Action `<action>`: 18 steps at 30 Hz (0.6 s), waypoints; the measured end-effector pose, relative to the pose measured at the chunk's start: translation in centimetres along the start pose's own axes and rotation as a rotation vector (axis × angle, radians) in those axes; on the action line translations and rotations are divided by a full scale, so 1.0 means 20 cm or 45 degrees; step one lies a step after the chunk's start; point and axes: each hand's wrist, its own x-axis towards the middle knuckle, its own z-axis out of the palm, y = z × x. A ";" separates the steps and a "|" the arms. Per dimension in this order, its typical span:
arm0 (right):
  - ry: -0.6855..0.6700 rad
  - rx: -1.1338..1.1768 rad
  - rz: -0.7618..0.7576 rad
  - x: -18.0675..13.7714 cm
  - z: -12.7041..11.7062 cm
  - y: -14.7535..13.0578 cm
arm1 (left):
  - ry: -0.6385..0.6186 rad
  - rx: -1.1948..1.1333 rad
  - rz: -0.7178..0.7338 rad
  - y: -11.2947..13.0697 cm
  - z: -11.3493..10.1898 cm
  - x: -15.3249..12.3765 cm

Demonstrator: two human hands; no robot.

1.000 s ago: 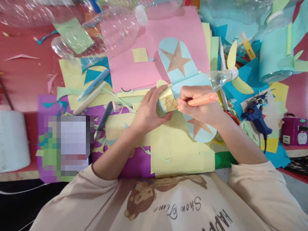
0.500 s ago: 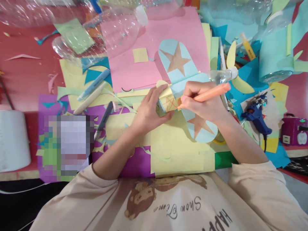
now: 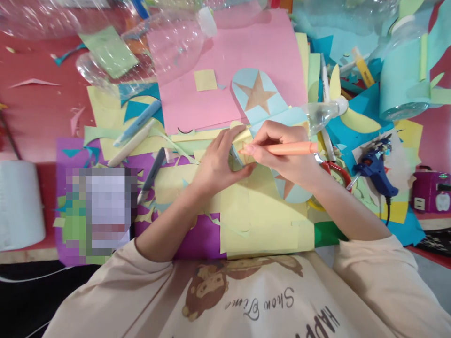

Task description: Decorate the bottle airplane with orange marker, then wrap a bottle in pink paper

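A toy plane lies under my hands, its clear bottle neck [image 3: 320, 116] showing at the right. It has a light blue wing [image 3: 276, 90] with a brown star and a second star wing [image 3: 298, 193] partly under my right hand. Yellow propeller blades [image 3: 359, 121] sit at the white cap. My left hand [image 3: 214, 164] grips the yellow paper-covered tail end of the plane between thumb and fingers. Pinched in my right hand [image 3: 278, 152] is an orange marker [image 3: 296, 149], its tip against the yellow paper. The fingers partly cover the drawing there.
Clear plastic bottles [image 3: 172, 42] lie at the back left. A blue glue gun [image 3: 377, 166] and red-handled scissors [image 3: 340, 169] are at the right. Markers [image 3: 139, 123], paper scraps and a pixelated rectangle [image 3: 107, 211] occupy the left. Yellow paper [image 3: 264, 230] lies in front.
My right hand has moved left over the yellow paper, and the marker has tilted closer to level. The plane has shifted slightly, its upper wing lower. The scissors now show more.
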 end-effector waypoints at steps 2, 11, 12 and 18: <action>-0.010 -0.036 0.043 0.00 0.00 0.00 | 0.016 -0.007 0.014 0.00 0.00 0.00; -0.041 -0.161 0.069 0.00 0.01 -0.01 | 0.018 0.008 0.008 0.00 0.01 0.00; -0.043 -0.169 0.063 0.00 0.00 -0.01 | 0.016 0.009 0.002 0.00 0.01 0.00; -0.040 -0.155 -0.022 0.00 -0.01 0.01 | -0.028 -0.016 -0.027 0.02 -0.01 0.01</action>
